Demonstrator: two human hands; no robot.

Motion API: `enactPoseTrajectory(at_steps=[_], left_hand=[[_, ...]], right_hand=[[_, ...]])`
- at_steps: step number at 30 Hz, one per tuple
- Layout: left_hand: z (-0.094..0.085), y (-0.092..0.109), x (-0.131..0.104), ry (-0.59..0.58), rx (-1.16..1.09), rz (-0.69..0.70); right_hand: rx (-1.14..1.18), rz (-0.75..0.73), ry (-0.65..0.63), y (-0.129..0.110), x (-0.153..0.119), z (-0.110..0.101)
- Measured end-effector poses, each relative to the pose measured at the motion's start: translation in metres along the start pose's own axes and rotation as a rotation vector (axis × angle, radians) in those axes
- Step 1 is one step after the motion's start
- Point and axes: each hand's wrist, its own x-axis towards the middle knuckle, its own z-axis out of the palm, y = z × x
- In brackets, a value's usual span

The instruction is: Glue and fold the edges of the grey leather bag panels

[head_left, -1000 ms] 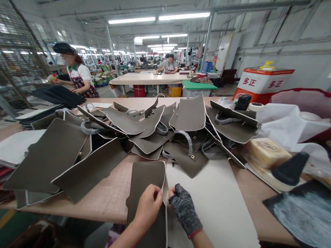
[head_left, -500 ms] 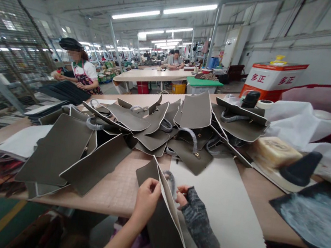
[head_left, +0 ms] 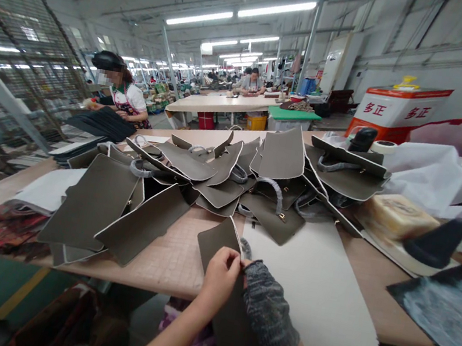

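A dark olive-grey handbag panel point(head_left: 216, 240) with pale edges is held upright and tilted at the front edge of the table. My bare left hand point(head_left: 222, 273) pinches its upper edge, thumb against fingertips. On the right side of that edge, my right hand point(head_left: 269, 309), in a dark grey fingerless knit glove, is closed with its fingertips close to the left ones. A wrapped grey handle point(head_left: 246, 249) shows just behind the panel's edge. The right fingertips are partly hidden behind the panel and the left hand.
Several similar panels with wrapped handles point(head_left: 272, 187) lie heaped across the table point(head_left: 153, 269). A white sheet point(head_left: 318, 288) lies to the right. Farther right are a yellowish block point(head_left: 401, 216), a black cone-shaped object point(head_left: 436, 241) and a red-and-white can point(head_left: 396, 109). A co-worker point(head_left: 122, 93) stands at the far left.
My right hand has moved left and in against the panel's edge, beside my left hand. The two layers, spread apart before, now look closed together. The view has shifted slightly.
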Motion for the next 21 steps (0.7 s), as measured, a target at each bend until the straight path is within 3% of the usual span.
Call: enactPoseTrajectory(at_steps=[3,6,11,14,16,18,21], left_hand=[[-0.015,0.000,0.009,-0.045,0.079,0.178],[-0.040,0.005,0.030,-0.091,0.320,0.420],[-0.069,0.021,0.066,-0.486,0.597,0.653],[-0.074,0.030,0.074,-0.688,0.614,0.597],[-0.076,0.036,0.073,-0.759,0.600,0.496],[-0.081,0.040,0.070,-0.750,0.555,0.418],[-0.087,0.044,0.064,-0.647,0.464,0.384]], right_hand=[[0.002,-0.061,0.032,0.007,0.004,0.001],[-0.034,-0.157,0.010,0.011,0.009,0.000],[-0.067,-0.230,-0.086,0.013,0.012,-0.008],[-0.091,-0.189,-0.128,0.013,0.013,-0.020],[-0.138,-0.145,-0.151,0.013,0.014,-0.030],[-0.234,-0.162,-0.154,0.011,0.014,-0.038],[-0.413,-0.319,-0.094,0.005,0.009,-0.042]])
